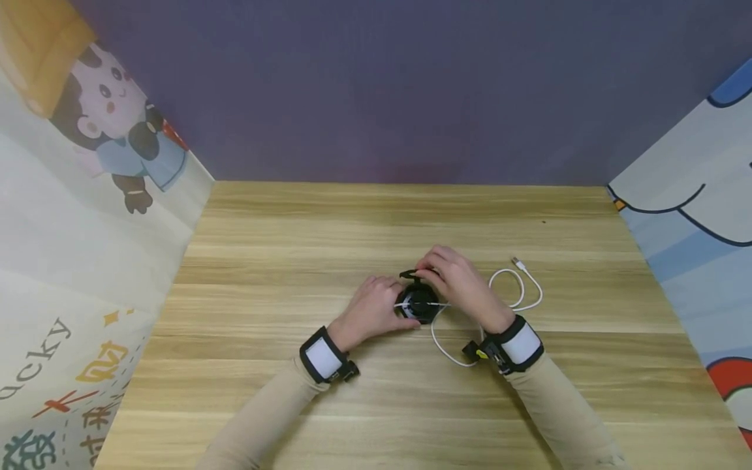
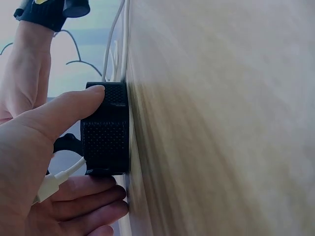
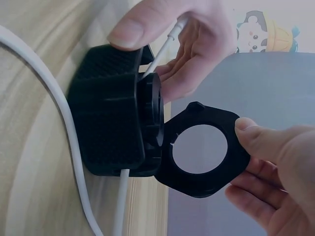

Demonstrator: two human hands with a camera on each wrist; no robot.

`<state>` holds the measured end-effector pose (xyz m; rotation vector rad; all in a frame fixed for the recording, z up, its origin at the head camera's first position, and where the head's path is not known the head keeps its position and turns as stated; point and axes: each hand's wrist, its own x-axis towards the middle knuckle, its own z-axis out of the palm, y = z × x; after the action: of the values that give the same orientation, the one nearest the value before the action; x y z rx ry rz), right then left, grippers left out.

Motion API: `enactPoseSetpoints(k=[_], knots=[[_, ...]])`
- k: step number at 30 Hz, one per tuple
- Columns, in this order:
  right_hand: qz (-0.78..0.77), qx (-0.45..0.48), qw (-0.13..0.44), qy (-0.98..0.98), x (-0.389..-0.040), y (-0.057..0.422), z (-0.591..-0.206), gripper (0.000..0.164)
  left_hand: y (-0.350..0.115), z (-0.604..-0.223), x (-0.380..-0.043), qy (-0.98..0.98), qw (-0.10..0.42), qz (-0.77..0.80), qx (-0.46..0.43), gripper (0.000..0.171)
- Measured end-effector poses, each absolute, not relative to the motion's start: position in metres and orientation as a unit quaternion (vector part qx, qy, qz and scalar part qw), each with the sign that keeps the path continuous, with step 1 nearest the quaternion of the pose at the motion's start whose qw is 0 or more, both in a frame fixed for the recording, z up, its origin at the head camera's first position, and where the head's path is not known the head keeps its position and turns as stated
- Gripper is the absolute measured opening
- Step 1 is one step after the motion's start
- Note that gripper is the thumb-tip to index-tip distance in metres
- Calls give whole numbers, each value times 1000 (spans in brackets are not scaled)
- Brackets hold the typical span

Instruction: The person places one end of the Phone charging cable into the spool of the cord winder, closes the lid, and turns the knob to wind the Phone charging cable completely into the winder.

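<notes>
A black, many-sided cable winder (image 1: 422, 304) with a textured side wall stands on the table. My left hand (image 1: 371, 308) grips its body, thumb on one side and fingers round the other. My right hand (image 1: 461, 281) pinches the edge of the winder's ring-shaped lid (image 3: 235, 147), which stands swung up on its hinge. A white USB cable (image 3: 64, 110) runs across the middle of the winder and out through its sides. One white connector (image 2: 48, 189) of the cable lies by my left palm.
The cable's loose length curls to the right on the wooden table (image 1: 282, 248), ending in a USB plug (image 1: 517, 262). Behind the table rises a dark purple wall (image 1: 382, 91). Cartoon-printed panels flank it on the left and right.
</notes>
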<state>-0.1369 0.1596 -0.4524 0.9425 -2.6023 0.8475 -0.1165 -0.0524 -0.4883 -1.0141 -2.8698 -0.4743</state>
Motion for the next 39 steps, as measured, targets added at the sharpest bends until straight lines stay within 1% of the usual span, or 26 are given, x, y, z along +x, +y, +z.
enactPoseSetpoints(k=[12, 21, 33, 39], knots=[[277, 336, 150, -887, -125, 160, -453, 8, -52, -488, -117, -933, 27, -145, -328, 67], [274, 374, 177, -868, -119, 161, -457, 10, -52, -487, -116, -935, 16, -145, -323, 64], [253, 389, 151, -873, -108, 164, -459, 15, -52, -487, -114, -935, 13, -154, -319, 60], [242, 396, 159, -871, -105, 165, -462, 12, -52, -487, -115, -935, 12, -164, -315, 59]])
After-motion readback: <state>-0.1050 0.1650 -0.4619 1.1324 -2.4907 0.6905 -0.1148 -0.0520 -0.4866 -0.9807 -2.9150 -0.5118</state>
